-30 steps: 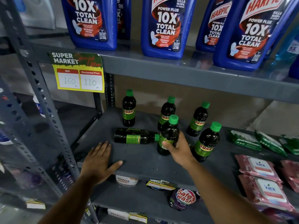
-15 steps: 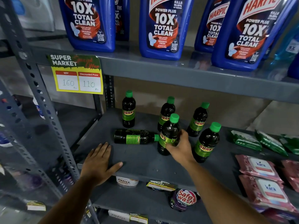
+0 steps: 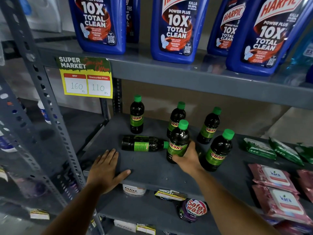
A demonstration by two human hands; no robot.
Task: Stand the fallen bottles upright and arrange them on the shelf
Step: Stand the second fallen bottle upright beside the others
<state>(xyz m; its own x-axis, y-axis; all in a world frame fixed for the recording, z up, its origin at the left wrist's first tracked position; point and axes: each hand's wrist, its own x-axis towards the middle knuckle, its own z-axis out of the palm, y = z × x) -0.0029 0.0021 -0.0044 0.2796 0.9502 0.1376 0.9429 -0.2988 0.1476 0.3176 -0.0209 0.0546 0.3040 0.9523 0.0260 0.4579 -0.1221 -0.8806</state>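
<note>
Several dark Sunny bottles with green caps stand on the grey middle shelf (image 3: 149, 168). My right hand (image 3: 188, 158) grips the lower body of one upright bottle (image 3: 178, 141) near the shelf's front. One bottle (image 3: 144, 144) lies on its side just left of it, cap pointing right and nearly touching the held bottle. Other upright bottles stand at back left (image 3: 136, 116), back middle (image 3: 177, 117), back right (image 3: 210, 126) and front right (image 3: 218, 151). My left hand (image 3: 105, 168) rests flat on the shelf's front edge, fingers spread, holding nothing.
Large blue Harpic bottles (image 3: 176, 29) fill the shelf above, with a yellow price tag (image 3: 84, 78) on its edge. Green packets (image 3: 259, 148) and pink Kara wipe packs (image 3: 274, 180) lie at the right. A grey upright post (image 3: 42, 99) stands left. Pouches sit on the shelf below.
The view has shifted slightly. My right hand keeps its grip on the upright bottle, which has stayed almost in place. The left hand has not moved.
</note>
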